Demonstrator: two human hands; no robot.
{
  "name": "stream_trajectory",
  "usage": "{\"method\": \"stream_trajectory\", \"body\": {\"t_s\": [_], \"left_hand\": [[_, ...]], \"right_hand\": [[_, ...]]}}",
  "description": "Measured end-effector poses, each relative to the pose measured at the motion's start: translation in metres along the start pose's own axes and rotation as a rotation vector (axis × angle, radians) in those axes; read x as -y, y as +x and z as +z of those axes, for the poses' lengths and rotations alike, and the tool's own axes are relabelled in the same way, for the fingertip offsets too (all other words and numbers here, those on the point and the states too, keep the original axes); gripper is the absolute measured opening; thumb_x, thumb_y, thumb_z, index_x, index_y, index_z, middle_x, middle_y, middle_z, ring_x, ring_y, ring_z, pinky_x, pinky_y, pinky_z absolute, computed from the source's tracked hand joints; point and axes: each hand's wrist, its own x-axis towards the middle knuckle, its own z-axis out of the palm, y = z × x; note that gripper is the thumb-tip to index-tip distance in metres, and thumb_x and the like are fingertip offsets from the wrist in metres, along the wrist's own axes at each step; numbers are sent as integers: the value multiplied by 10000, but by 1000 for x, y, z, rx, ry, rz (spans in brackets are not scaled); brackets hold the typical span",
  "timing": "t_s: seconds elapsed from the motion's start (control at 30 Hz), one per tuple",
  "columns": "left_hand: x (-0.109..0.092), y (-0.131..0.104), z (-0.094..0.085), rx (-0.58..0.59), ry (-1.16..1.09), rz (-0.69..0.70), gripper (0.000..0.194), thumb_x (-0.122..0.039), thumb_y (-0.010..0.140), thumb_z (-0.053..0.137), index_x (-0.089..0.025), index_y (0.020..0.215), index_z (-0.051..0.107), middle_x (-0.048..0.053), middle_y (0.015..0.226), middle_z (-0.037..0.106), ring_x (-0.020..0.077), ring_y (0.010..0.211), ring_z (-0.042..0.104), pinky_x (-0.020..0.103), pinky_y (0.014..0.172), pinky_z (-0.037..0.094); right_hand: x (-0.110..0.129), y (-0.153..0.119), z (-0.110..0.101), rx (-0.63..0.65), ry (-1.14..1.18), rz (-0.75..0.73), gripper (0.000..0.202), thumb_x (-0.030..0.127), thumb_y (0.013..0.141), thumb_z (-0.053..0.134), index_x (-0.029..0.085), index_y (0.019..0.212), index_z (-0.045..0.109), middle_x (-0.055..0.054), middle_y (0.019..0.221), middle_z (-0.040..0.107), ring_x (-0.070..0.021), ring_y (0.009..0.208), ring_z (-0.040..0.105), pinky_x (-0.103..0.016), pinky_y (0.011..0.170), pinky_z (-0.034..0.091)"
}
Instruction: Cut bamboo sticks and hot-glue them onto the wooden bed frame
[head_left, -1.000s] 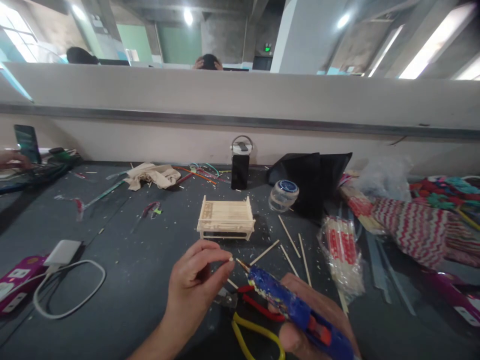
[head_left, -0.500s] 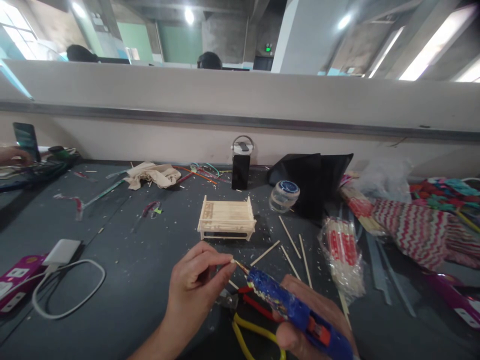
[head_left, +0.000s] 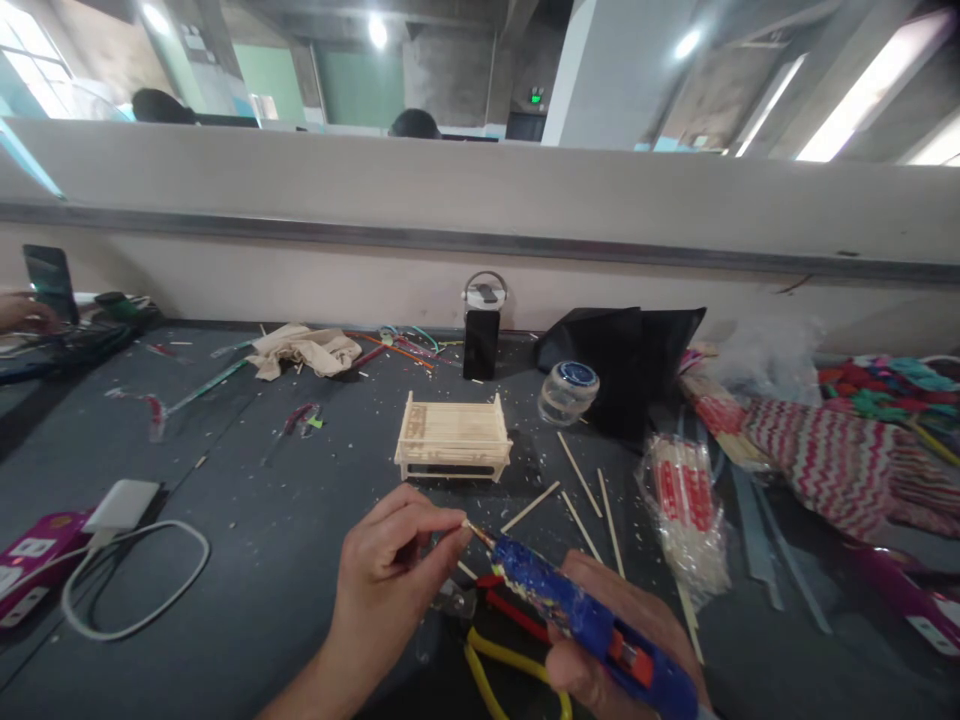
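My left hand (head_left: 397,570) pinches a tiny pale piece (head_left: 466,524) between thumb and index finger. Wrapped round a blue glue gun (head_left: 562,600) is my right hand (head_left: 630,610); the gun's metal nozzle touches or nearly touches the small piece. Beyond both hands stands a little frame of wooden sticks (head_left: 454,432) with a slatted top. Loose sticks (head_left: 579,472) lie to its right. Pliers with yellow and red handles (head_left: 499,665) rest beneath the glue gun.
A jar with a blue lid (head_left: 570,392), an upright phone (head_left: 481,344) and a black bag (head_left: 630,360) stand farther back. Bagged sticks (head_left: 686,510) and striped knitting (head_left: 825,455) are at right. A white charger (head_left: 126,503) lies left, and another person's hand (head_left: 26,314) shows at far left.
The glue gun and my right hand have shifted slightly left. My left hand keeps its pinch in nearly the same place.
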Motion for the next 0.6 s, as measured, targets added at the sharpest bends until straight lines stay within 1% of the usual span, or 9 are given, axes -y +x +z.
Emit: {"method": "stream_trajectory", "body": {"t_s": [0.13,0.23,0.3,0.47,0.6], "left_hand": [[0,-1,-1,-3,-7,-8,54,-191,723,719,-222,749,753,8,609,564,102,504,460,210,448,316],[-1,-1,-2,6,1,4,54,-193,727,716,-224,755,750,7,607,564,102,506,464,208,448,322],[-1,-1,-2,9,11,17,51,-192,732,714,-223,757,746,6,613,569,100,507,469,205,448,327],[0,-1,-2,16,23,25,48,-192,745,707,-223,765,737,2,619,571,101,513,483,203,450,339],[0,-2,-2,27,16,12,41,-200,754,700,-223,773,729,6,636,602,111,539,514,211,478,362]], "right_hand": [[0,1,-2,17,-17,-14,458,614,820,539,211,616,465,41,544,436,-99,481,428,-249,446,317],[0,0,-3,40,-10,13,472,621,837,504,211,608,455,40,543,432,-101,480,416,-253,440,302],[-1,0,-2,56,-22,-5,471,622,845,487,211,615,454,39,548,429,-104,485,413,-259,449,302],[-4,-1,2,-30,-12,-66,456,615,828,521,217,631,421,53,546,397,-102,480,398,-260,460,297],[0,0,2,14,9,7,485,649,827,488,211,621,455,43,550,417,-101,484,407,-252,443,291]]}}
